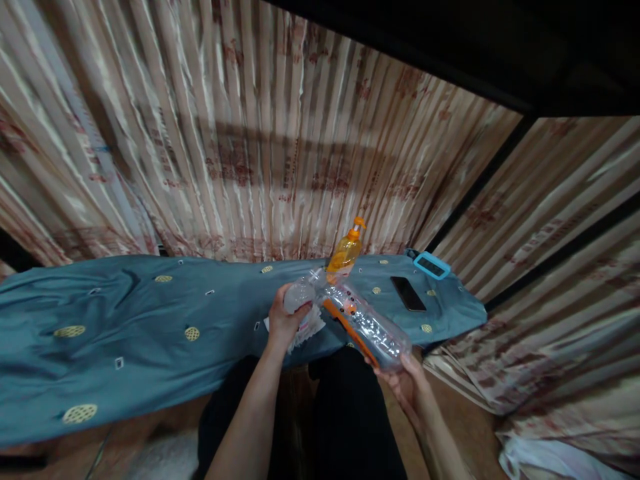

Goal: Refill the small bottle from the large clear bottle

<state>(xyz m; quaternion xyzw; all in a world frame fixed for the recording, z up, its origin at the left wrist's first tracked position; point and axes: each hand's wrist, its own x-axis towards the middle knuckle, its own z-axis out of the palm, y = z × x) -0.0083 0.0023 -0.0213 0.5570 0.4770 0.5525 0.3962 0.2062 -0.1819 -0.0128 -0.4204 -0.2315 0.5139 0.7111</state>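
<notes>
A person sits facing a long, narrow worktop (150, 347) covered with a blue-grey cloth (125, 313) dotted with small yellow and white patterns. Striped, shiny curtains (260, 140) hang behind it and along the right side.

The person's two bare arms reach forward over dark-clothed knees. The right hand (403, 380) grips the base of a clear plastic bottle (367, 327) from below, fingers curled around its bottom end. The bottle lies tilted, its base toward the person and its neck pointing up and away toward the far edge of the worktop. It looks empty, and an orange strip runs along its lower side.

The left hand (286, 319) is closed around a second, smaller clear container (299, 293) or the neck end of the same bottle; which one cannot be told. Those fingers are wrapped tightly, and a crumpled white cloth (311, 327) sits bunched just beneath that hand, touching it. Both hands hover above the near edge of the worktop, near its right end.

Just behind the clear bottle, at the far edge, stands an upright bottle of orange liquid (345, 252) with an orange pump top. To its right a dark phone (408, 293) lies flat on the cloth. Near the far right corner rests a flat object with a bright blue frame (432, 265).
</notes>
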